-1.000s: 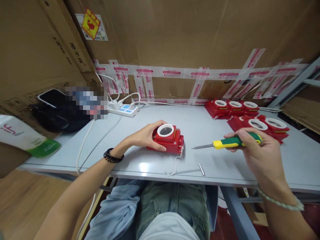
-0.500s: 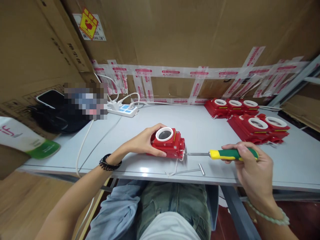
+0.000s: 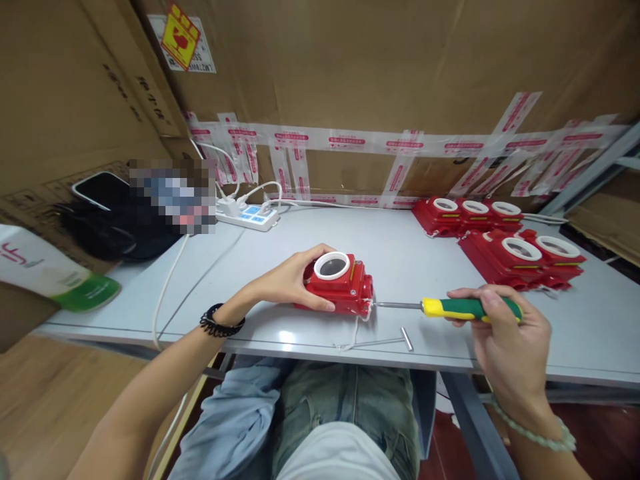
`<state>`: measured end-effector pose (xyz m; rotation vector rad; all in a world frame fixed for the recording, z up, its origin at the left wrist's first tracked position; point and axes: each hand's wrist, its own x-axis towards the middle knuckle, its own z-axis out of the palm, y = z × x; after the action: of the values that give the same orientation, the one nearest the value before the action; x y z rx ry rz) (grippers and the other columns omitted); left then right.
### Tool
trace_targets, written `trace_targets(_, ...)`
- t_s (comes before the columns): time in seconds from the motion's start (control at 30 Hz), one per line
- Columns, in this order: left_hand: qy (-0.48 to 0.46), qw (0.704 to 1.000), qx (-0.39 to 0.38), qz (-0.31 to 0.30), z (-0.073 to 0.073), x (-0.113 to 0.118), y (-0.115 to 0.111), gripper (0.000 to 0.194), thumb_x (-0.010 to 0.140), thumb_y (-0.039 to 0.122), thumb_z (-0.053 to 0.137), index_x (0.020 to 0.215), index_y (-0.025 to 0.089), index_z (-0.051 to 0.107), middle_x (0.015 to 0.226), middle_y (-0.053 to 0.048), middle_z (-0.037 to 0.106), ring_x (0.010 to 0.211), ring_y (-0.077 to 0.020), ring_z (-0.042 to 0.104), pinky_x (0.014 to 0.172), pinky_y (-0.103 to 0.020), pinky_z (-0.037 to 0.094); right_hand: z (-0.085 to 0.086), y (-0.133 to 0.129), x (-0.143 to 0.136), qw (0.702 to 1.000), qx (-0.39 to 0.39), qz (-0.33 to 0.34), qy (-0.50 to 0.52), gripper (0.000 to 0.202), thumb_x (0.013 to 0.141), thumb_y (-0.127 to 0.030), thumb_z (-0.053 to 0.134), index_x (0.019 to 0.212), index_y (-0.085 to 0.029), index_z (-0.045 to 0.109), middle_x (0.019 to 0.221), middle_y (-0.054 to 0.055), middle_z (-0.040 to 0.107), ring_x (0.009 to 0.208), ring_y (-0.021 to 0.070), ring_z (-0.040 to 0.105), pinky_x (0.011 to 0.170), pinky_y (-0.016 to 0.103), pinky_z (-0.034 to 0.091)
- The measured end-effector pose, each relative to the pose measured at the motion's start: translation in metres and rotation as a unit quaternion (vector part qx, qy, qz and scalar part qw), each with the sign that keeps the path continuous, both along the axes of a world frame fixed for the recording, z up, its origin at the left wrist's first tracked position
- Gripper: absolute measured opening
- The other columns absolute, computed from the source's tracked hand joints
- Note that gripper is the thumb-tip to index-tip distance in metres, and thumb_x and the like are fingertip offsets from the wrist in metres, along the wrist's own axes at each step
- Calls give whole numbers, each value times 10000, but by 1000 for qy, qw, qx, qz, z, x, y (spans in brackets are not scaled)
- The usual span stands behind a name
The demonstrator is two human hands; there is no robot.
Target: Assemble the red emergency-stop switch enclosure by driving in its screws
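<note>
My left hand (image 3: 295,280) grips a red housing (image 3: 335,293) from its left side; the housing rests on the table and has a white ring around a round window on top. A white string (image 3: 356,333) hangs from its right end. In my right hand (image 3: 510,333) is a screwdriver (image 3: 450,308) with a green and yellow handle. Its shaft points left, and the tip is at the right end of the housing, by the string; whether it touches is hard to tell. A metal T-shaped tool (image 3: 395,341) lies near the table's front edge, partly under the string.
Several similar red housings (image 3: 505,260) stand at the back right of the table (image 3: 320,230). A white power strip (image 3: 253,217) with cables sits at the back left. Farther left are a black bag (image 3: 115,230), a phone (image 3: 101,191) and a white-green bottle (image 3: 65,270). Cardboard (image 3: 350,67) walls the back.
The view has shifted slightly. Both hands keep their holds, and the screwdriver tip stays by the housing's right end.
</note>
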<state>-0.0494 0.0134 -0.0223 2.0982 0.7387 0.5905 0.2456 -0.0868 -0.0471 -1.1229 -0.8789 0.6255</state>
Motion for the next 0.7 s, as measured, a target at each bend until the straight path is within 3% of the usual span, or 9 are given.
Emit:
trace_targets(0.23, -3, 1000, -6, 1, 0, 0, 1, 667, 643, 437, 840, 1167, 200, 504, 1106, -41, 617, 990, -215, 605, 867, -312, 492, -5, -6, -3, 1000, 3, -10, -18, 170, 782, -365, 723, 701, -245, 636, 713, 12, 712, 557, 158, 629, 501, 285, 521)
trace_targets(0.37, -5, 1000, -8, 3, -1, -1, 2, 670, 634, 434, 841, 1163, 196, 506, 1105, -43, 623, 987, -222, 612, 867, -320, 496, -8, -16, -3, 988, 55, -29, -140, 123, 825, -331, 681, 742, -254, 634, 755, 7, 726, 686, 178, 667, 646, 317, 561)
trace_targets(0.53, -2, 1000, 0, 2, -1, -3, 3, 666, 632, 414, 848, 1163, 189, 515, 1099, -46, 628, 980, -219, 615, 857, -311, 498, -4, -24, 4, 968, 83, 71, -224, 53, 868, -310, 633, 869, -268, 600, 884, 16, 750, 861, 196, 704, 804, 361, 567)
trace_targets(0.6, -3, 1000, 4, -3, -1, -3, 2, 667, 635, 404, 850, 1170, 189, 516, 1104, -47, 631, 982, -216, 617, 854, -304, 495, -6, -24, 5, 969, 79, 94, -214, 64, 882, -322, 617, 882, -262, 595, 895, 22, 749, 806, 197, 713, 762, 366, 578)
trace_targets(0.7, 0, 1000, 11, -19, -1, -1, -1, 661, 652, 411, 841, 1186, 191, 519, 1110, -46, 636, 983, -212, 618, 853, -299, 490, -15, -21, 3, 979, 64, 54, -185, 107, 891, -326, 608, 835, -235, 610, 783, 12, 728, 524, 155, 650, 532, 315, 547)
